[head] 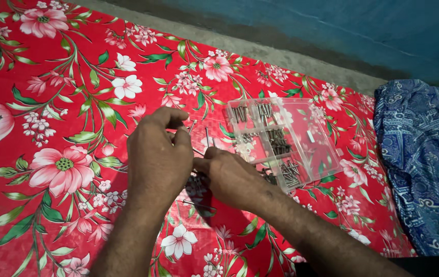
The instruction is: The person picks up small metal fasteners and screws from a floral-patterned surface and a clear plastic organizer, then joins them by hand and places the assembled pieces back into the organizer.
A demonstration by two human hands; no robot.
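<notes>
My left hand (159, 156) and my right hand (230, 177) meet at the middle of a red flowered cloth (50, 102). Both have their fingers pinched around thin metal screws or nails (207, 137), one standing upright between the two hands. More loose metal pieces lie under my hands, mostly hidden by them. A clear plastic compartment box (309, 136) sits just right of my hands, open, with several groups of dark metal screws (278, 141) in its compartments.
A blue patterned fabric (424, 164) lies at the right edge of the cloth. Behind the cloth runs a grey concrete strip (260, 48) and a blue wall (332, 25).
</notes>
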